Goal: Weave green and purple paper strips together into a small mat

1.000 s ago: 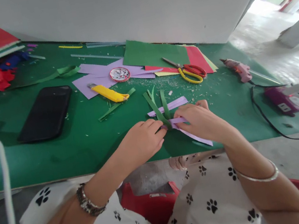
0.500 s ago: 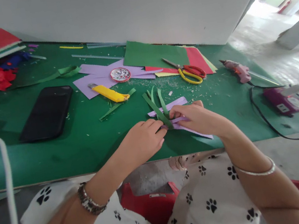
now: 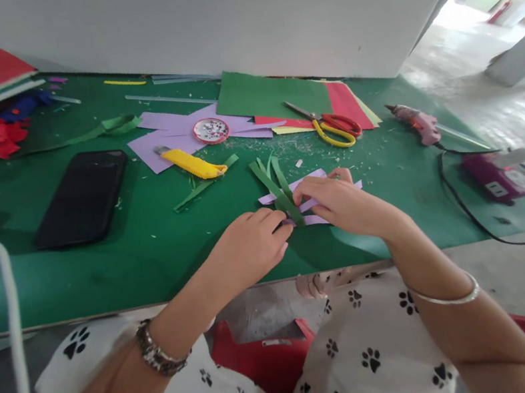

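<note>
On the green table [image 3: 103,272], near its front edge, lie several green paper strips [image 3: 273,181] crossed with lilac paper strips [image 3: 308,181]. My left hand [image 3: 251,249] is curled, its fingertips pressing the crossing of the strips from the left. My right hand [image 3: 339,203] is closed in a pinch on a lilac strip at the same crossing, covering most of it. The green strips fan away from my hands toward the wall.
A black phone [image 3: 82,198] lies at left. A yellow utility knife [image 3: 193,163], a round dish of googly eyes [image 3: 211,130], lilac, green and red paper sheets and yellow-red scissors [image 3: 331,127] lie behind. A glue gun [image 3: 417,122] and a purple plug box [image 3: 500,175] sit at right.
My right hand has slid up and left, drawing the long lilac strip in under it so its lower right end no longer trails out. My left hand has stayed put.
</note>
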Motion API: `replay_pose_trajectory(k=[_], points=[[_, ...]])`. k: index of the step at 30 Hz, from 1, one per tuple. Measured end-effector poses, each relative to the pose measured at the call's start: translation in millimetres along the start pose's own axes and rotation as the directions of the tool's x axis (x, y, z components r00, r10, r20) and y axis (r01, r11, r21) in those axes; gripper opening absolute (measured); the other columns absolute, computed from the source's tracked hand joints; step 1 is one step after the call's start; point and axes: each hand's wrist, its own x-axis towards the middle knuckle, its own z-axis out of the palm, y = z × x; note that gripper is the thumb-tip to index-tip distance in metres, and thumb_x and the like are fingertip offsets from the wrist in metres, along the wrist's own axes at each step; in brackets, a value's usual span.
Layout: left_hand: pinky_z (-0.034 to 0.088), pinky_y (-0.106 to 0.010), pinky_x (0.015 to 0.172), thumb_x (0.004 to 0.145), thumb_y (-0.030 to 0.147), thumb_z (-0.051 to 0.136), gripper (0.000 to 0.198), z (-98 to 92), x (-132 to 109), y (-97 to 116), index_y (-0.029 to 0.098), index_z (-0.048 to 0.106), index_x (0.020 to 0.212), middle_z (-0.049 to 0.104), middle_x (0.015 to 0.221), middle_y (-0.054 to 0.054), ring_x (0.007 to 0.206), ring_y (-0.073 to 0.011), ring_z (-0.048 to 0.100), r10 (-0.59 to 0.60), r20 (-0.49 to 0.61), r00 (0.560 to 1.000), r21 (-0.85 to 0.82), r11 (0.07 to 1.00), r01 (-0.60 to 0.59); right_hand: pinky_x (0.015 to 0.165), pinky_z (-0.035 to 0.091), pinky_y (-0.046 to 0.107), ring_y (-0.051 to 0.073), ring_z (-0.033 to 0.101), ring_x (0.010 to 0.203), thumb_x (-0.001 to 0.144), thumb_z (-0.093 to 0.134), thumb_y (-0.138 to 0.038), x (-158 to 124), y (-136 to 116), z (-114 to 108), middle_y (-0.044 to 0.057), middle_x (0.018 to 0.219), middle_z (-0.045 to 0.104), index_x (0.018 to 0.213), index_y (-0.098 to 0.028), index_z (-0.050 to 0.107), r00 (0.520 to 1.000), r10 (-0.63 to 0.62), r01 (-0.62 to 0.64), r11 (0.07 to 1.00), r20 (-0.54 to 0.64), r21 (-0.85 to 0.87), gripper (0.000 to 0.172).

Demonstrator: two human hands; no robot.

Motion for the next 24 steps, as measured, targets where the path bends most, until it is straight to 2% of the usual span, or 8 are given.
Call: replay_pose_trajectory(k=[3, 7, 12, 15, 19, 24], points=[[0.045, -0.031, 0.069, 0.086, 0.019, 0.044, 0.024, 1.0, -0.7, -0.4, 0.014, 0.059, 0.104, 0.063, 0.103, -0.008, 0.093, -0.0194, 0.057, 0.006, -0.019, 1.0, -0.004, 1.0, -0.006, 0.081, 0.033, 0.036, 0.018, 0.054, 0.087, 0.071, 0.034, -0.001, 1.2, 1.4, -2.0, 0.004, 0.096, 0.06, 0.091, -0.02, 0.051, 1.0, -0.02, 0.019, 0.999, 0.024, 0.041, 0.032], [0.046, -0.032, 0.07, 0.085, 0.019, 0.045, 0.023, 0.7, -1.4, -0.5, 0.013, 0.059, 0.102, 0.063, 0.103, -0.008, 0.093, -0.0202, 0.057, 0.003, -0.018, 1.0, -0.018, 1.0, -0.003, 0.078, 0.039, 0.031, 0.017, 0.053, 0.09, 0.076, 0.043, -0.008, 1.0, 5.0, -6.0, 0.005, 0.099, 0.059, 0.097, -0.02, 0.052, 0.996, -0.086, 0.079, 0.98, 0.028, 0.183, 0.026], [0.047, -0.029, 0.069, 0.084, 0.022, 0.051, 0.02, -1.7, -1.1, 1.9, 0.016, 0.059, 0.101, 0.061, 0.105, -0.007, 0.092, -0.0188, 0.059, -0.088, -0.035, 0.996, -0.116, 0.99, 0.083, 0.073, 0.042, 0.03, 0.017, 0.056, 0.083, 0.079, 0.05, -0.022, -0.6, 10.2, -6.8, 0.005, 0.099, 0.061, 0.101, -0.02, 0.054, 0.996, -0.072, 0.056, 0.962, 0.05, 0.266, 0.022], [0.047, -0.027, 0.068, 0.082, 0.026, 0.056, 0.023, -0.8, 0.3, 5.0, 0.016, 0.057, 0.102, 0.061, 0.103, -0.006, 0.09, -0.0182, 0.059, -0.203, -0.063, 0.977, -0.162, 0.968, 0.191, 0.075, 0.042, 0.029, 0.016, 0.057, 0.083, 0.08, 0.046, -0.017, -1.3, 11.0, -3.6, 0.005, 0.098, 0.063, 0.1, -0.019, 0.055, 0.997, -0.031, 0.011, 0.962, 0.066, 0.273, 0.022], [0.047, -0.029, 0.066, 0.078, 0.032, 0.062, 0.028, 3.2, 2.8, 8.3, 0.012, 0.056, 0.096, 0.06, 0.092, -0.007, 0.086, -0.0206, 0.058, -0.385, -0.097, 0.918, -0.117, 0.92, 0.374, 0.073, 0.04, 0.029, 0.016, 0.058, 0.079, 0.079, 0.046, -0.017, -2.1, 8.3, 0.1, 0.004, 0.09, 0.064, 0.095, -0.018, 0.054, 0.998, 0.022, -0.037, 0.966, 0.063, 0.256, 0.018], [0.047, -0.031, 0.065, 0.079, 0.036, 0.06, 0.024, 4.7, 5.8, 9.3, 0.013, 0.056, 0.086, 0.059, 0.086, -0.007, 0.083, -0.0222, 0.057, -0.433, -0.062, 0.899, -0.065, 0.901, 0.429, 0.074, 0.035, 0.032, 0.016, 0.055, 0.071, 0.079, 0.046, -0.018, -4.0, 4.5, 2.9, 0.001, 0.077, 0.061, 0.085, -0.019, 0.051, 0.998, 0.055, -0.056, 0.993, 0.011, 0.109, 0.007]])
